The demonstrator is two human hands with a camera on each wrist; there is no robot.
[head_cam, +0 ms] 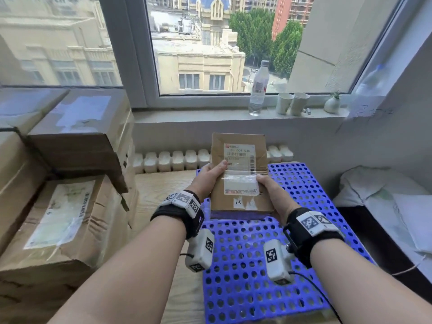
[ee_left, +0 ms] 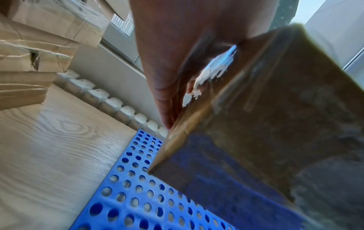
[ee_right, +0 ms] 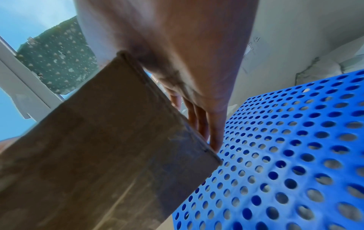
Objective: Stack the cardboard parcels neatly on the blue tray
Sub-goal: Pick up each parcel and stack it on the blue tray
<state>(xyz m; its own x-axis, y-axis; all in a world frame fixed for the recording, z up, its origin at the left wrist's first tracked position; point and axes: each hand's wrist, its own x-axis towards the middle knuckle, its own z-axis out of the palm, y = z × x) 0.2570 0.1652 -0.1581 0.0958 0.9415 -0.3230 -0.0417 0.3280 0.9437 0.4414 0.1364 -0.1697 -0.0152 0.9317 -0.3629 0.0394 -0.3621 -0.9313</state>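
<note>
A small brown cardboard parcel with a white shipping label hangs in the air above the blue perforated tray. My left hand grips its left edge, thumb on top. My right hand grips the right edge, thumb on the label. In the left wrist view the parcel shows its underside above the tray, with my left hand along its side. The right wrist view shows the parcel with the fingers of my right hand at its edge, over the tray.
Large taped cardboard boxes are piled at the left on the wooden floor. A radiator runs under the window sill, which carries a water bottle, paper cups and a small vase. White bedding lies at the right.
</note>
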